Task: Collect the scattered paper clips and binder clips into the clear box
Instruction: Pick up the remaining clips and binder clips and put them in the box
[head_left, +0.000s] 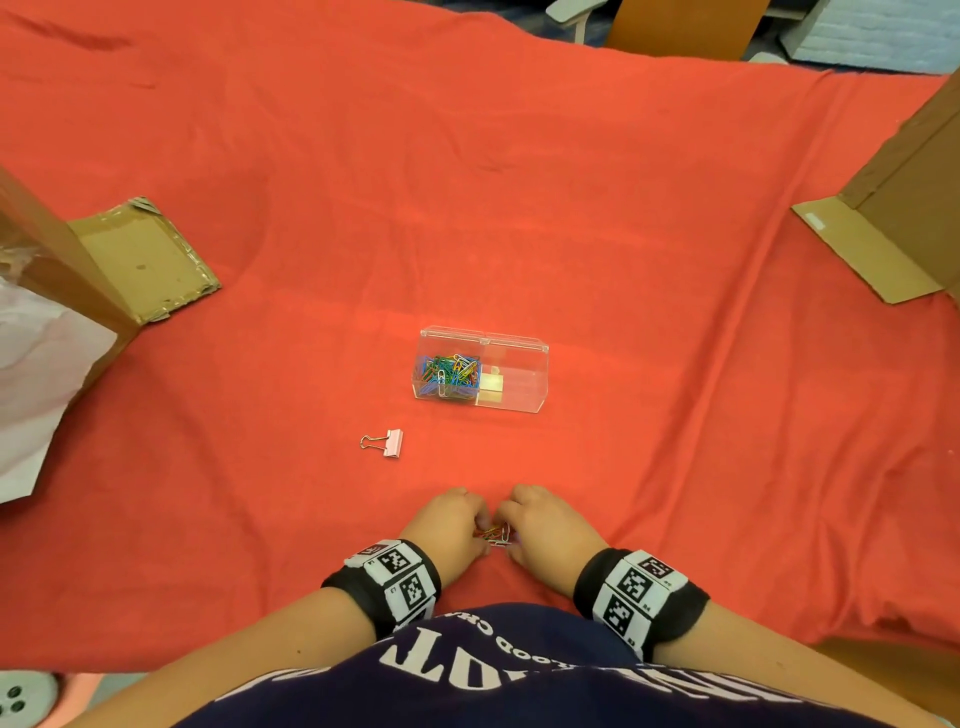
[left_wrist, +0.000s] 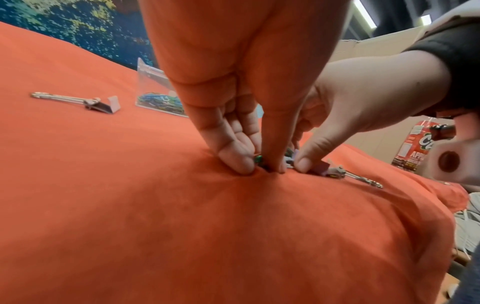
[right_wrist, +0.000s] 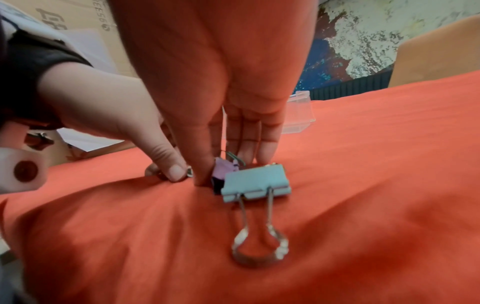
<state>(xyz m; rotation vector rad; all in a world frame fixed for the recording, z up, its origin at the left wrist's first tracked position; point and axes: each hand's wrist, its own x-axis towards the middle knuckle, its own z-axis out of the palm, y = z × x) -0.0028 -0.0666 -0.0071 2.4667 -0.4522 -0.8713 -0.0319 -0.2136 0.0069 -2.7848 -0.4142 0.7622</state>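
Your left hand (head_left: 451, 525) and right hand (head_left: 540, 522) pinch together a small heap of clips (head_left: 497, 535) on the red cloth (head_left: 675, 312). The clear box (head_left: 480, 370) lies straight ahead, its long side across you, about equally near both hands; the pink binder clip (head_left: 387, 443) is nearer your left.

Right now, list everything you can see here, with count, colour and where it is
clear box: one, transparent, mid-cloth, lid open; coloured paper clips fill its left compartment
pink binder clip: one, pink, alone on the cloth, near-left of the box
light blue binder clip: one, light blue, on the cloth by the right hand's fingertips
purple binder clip: one, purple, between the fingertips, partly hidden
loose paper clips: small mixed-colour cluster, count unclear, between both hands
red cloth: one, covers the table
cardboard boxes: two, brown, at the left and right edges
left hand: fingertips gathering the cluster
right hand: fingertips gathering the cluster
wristbands: two, black with marker tags
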